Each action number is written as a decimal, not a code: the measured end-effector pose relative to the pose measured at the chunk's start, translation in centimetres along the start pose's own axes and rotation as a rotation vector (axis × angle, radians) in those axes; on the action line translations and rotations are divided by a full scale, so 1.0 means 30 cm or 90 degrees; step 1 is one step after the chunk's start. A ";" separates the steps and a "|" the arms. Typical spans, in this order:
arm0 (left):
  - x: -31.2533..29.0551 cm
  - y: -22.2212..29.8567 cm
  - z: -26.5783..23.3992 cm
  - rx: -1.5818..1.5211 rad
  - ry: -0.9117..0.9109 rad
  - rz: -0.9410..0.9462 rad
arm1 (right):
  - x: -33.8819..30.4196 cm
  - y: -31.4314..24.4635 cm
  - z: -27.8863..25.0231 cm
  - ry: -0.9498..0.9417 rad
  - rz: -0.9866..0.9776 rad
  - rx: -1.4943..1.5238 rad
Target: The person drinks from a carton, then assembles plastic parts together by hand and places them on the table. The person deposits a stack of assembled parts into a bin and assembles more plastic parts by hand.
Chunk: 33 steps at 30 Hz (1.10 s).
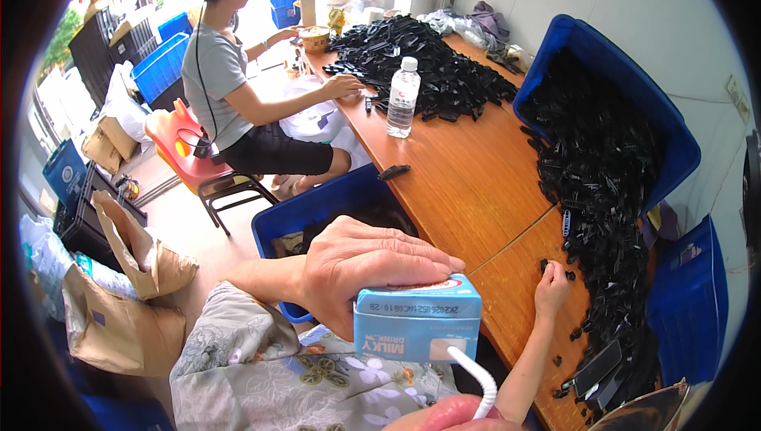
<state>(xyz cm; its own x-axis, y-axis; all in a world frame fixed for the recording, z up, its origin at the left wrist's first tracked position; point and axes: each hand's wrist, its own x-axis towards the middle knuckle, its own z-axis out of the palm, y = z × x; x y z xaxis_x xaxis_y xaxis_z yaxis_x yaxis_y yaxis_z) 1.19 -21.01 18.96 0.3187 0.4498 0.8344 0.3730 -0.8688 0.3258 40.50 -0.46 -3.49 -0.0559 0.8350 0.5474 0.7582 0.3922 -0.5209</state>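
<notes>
a light-blue boxy carton fills the left grip; the right grip curls nearly closed, contents unclear, by black plastic pieces along the brown wooden table's right edge.

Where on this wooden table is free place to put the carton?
Bare wood lies between the bottle and the black pieces spilled from the tilted blue bin; a smaller patch lies just left of the right hand. Crowded: the far end, under the black heap, and the right side.

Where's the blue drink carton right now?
In the head view, the carton is below and slightly right of centre, held in the left hand, its white straw at the lips.
</notes>
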 end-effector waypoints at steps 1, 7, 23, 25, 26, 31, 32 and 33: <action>-0.006 0.002 -0.005 -0.015 0.002 0.011 | -0.002 -0.001 0.005 0.006 0.000 0.001; -0.029 0.014 -0.025 -0.009 0.020 0.051 | -0.011 -0.001 0.003 0.015 0.017 -0.012; -0.073 0.048 -0.051 -0.013 0.005 0.075 | -0.002 0.005 0.009 0.020 0.030 -0.075; -0.075 0.046 -0.049 -0.022 0.012 0.074 | -0.002 -0.016 0.008 0.025 0.034 -0.092; -0.074 0.045 -0.048 -0.021 0.013 0.072 | -0.001 -0.021 0.007 0.023 0.033 -0.091; -0.069 0.033 -0.044 -0.027 0.006 0.072 | -0.004 -0.042 -0.010 0.025 0.058 -0.109; -0.068 0.033 -0.043 -0.027 0.006 0.071 | -0.003 -0.043 -0.009 0.023 0.058 -0.109; -0.068 0.034 -0.043 -0.024 0.009 0.071 | -0.003 -0.044 -0.009 0.027 0.056 -0.110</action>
<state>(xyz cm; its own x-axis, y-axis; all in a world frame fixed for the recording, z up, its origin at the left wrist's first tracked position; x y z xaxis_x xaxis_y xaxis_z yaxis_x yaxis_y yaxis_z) -0.19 -23.09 18.17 0.3439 0.3466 0.8727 0.3022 -0.9208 0.2467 39.68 -1.17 -2.69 0.0395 0.8449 0.5334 0.8598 0.2432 -0.4490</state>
